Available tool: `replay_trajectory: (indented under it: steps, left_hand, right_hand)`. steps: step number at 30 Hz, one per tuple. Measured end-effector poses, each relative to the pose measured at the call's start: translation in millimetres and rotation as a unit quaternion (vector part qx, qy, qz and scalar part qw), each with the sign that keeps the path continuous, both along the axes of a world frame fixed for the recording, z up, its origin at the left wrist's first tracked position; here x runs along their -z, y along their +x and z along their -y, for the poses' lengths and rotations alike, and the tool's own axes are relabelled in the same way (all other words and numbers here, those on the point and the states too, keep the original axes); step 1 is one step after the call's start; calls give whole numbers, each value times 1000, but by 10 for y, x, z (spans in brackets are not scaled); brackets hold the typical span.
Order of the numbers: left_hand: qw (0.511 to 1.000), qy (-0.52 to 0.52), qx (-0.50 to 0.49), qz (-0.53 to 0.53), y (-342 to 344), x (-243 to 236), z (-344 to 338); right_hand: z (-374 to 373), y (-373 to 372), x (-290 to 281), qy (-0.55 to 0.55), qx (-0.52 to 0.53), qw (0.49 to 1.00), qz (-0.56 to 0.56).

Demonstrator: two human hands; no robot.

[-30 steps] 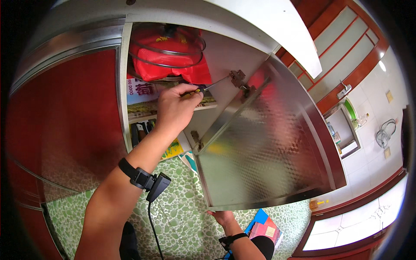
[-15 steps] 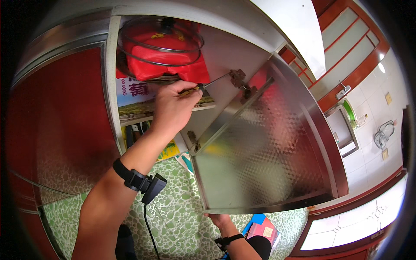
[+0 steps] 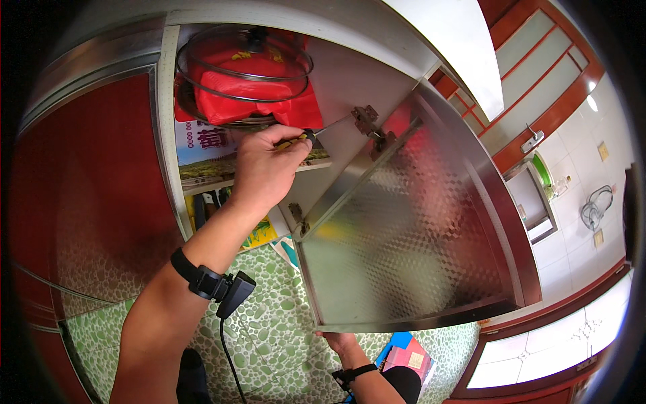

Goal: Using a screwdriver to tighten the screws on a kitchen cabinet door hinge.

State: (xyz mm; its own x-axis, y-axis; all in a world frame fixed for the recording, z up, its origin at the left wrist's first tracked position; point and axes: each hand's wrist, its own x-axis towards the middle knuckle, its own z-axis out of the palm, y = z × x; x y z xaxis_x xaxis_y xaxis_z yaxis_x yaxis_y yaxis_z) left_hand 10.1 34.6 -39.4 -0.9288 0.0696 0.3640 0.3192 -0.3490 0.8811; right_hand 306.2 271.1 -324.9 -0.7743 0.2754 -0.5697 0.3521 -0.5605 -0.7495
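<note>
My left hand [image 3: 269, 161] is closed around a screwdriver [image 3: 303, 140] with a yellow and black handle. Its thin shaft points right, and the tip reaches the upper hinge [image 3: 365, 121] on the cabinet's inner side wall. The cabinet door [image 3: 410, 236] stands swung out, with a shiny patterned metal inner face. At its bottom edge, my right hand [image 3: 342, 342] grips the door, fingers partly hidden behind it. A lower hinge [image 3: 298, 217] also joins the door to the cabinet.
The upper shelf holds a glass lid [image 3: 245, 77] over a red plastic bag [image 3: 262, 101]. Black-handled items and a yellow package [image 3: 261, 236] sit below. A red closed panel [image 3: 94, 188] is at left. Red and blue items [image 3: 407, 357] lie on the green pebble-patterned floor [image 3: 269, 337].
The view has shifted slightly, and my left hand with the screwdriver sits a touch further left in it. The shaft still meets the upper hinge. My right hand stays at the door edge.
</note>
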Motion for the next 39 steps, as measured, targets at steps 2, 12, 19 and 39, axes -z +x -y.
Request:
replay_trajectory:
  steps: [2, 12, 19, 39]
  left_hand:
    - [1000, -1, -13, -11, 5, -4, -1]
    - [996, -59, -46, -39, -22, -14, 19]
    - [998, -51, -29, -14, 22, -21, 4]
    - [1000, 1, 8, 4, -36, 4, 22]
  right_hand:
    - [-2, 2, 2, -5, -1, 1000, -2]
    - [37, -23, -29, -24, 24, 999, 1]
    - [-12, 8, 29, -19, 19, 1000, -2]
    - [0, 0, 44, -25, 22, 999, -8]
